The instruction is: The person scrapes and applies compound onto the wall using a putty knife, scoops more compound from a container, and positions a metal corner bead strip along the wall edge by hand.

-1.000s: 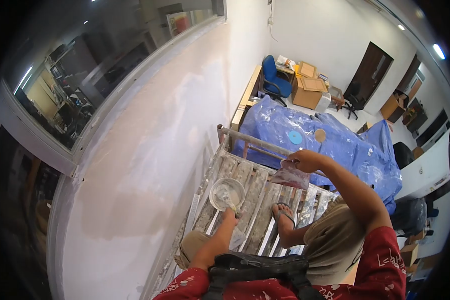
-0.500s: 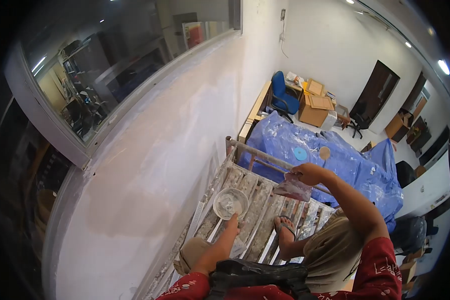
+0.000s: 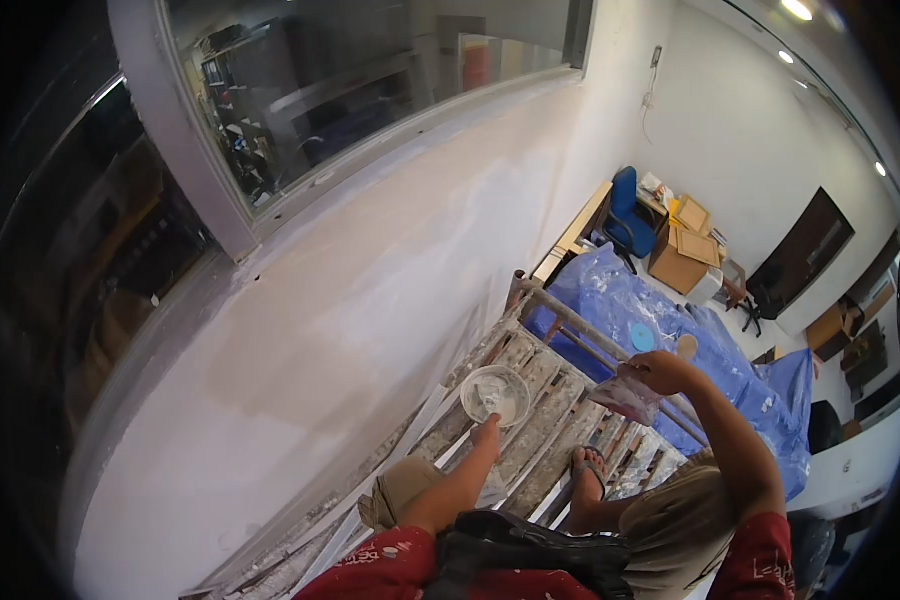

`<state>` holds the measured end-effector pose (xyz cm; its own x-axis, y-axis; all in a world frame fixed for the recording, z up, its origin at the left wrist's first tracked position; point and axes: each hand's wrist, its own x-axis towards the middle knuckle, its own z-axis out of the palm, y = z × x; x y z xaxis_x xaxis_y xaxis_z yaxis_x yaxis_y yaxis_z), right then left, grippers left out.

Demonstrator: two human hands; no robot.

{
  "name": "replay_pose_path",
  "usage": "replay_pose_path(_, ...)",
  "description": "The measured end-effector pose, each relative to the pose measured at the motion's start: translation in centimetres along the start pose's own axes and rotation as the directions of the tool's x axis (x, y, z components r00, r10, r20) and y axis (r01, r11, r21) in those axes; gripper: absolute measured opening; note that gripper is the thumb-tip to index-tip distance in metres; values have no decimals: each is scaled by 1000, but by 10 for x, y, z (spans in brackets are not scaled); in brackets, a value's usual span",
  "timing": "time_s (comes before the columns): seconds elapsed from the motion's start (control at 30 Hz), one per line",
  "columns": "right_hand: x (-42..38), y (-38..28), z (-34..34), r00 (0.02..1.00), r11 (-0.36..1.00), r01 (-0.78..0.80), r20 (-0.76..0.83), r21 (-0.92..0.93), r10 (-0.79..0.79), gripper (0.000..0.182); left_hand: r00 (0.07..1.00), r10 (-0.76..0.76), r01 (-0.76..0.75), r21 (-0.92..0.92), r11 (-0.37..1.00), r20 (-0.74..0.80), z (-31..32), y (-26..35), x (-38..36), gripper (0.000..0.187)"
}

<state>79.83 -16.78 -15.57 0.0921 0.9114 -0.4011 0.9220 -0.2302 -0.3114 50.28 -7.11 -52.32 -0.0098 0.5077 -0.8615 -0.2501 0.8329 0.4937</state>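
Tub point(image 3: 495, 394) is now left; left hand point(image 3: 486, 432) at its 6 o'clock, grip unclear. Trowel point(image 3: 625, 398) kept gripped by right hand point(image 3: 660, 372).

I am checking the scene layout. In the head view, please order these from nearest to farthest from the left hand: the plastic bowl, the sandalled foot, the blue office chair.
From the left hand:
1. The plastic bowl, just above the hand on the scaffold planks; the fingertips reach its rim.
2. The sandalled foot, to the right on the planks.
3. The blue office chair, far off by the back wall.
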Motion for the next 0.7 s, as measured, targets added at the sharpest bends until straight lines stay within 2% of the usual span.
replay_pose_path(0.1, -2, -13, -5, 999, 999, -32, 14, -27, 32, 41, 997, 35, -29, 82, 996, -69, 0, 8, -13, 103)
replay_pose_path(0.2, -3, -19, -9, 1000, 1000, -12, 9, -22, 12, 41, 988, 11, -22, -64, 998, -157, 6, 13, -31, 110)
replay_pose_path(0.27, 2, -12, -5, 999, 999, 50, 11, -5, -50, 41, 988, 99, -95, 40, 995, -115, 6, 11, -26, 108)
replay_pose_path(0.3, 2, -18, -6, 999, 999, 32, 10, -21, -32, 37, 986, 139, -131, 90, 987, -97, 3, 7, -18, 107)
replay_pose_path(0.37, 1, -32, -10, 1000, 999, -1, 3, -51, 1, 29, 980, -57, 71, -65, 995, 191, -1, 5, -2, 100)
replay_pose_path(0.43, 5, -33, -8, 999, 999, -35, 3, -24, 35, 29, 934, -146, 195, -123, 973, 327, -3, 6, 0, 94)
replay_pose_path(0.5, 5, -32, -4, 999, 999, -39, -12, -36, 38, 29, 936, -178, 225, -126, 966, 305, 3, 6, -1, 88)
replay_pose_path(0.6, 8, -32, -2, 1000, 992, -2, -14, -127, 0, 30, 932, -173, 220, -116, 969, 319, 4, 7, -4, 97)
replay_pose_path(0.7, 18, -33, 1, 999, 991, -49, 17, -128, 52, 31, 989, -139, 133, 99, 986, 47, -3, 38, -64, 110)
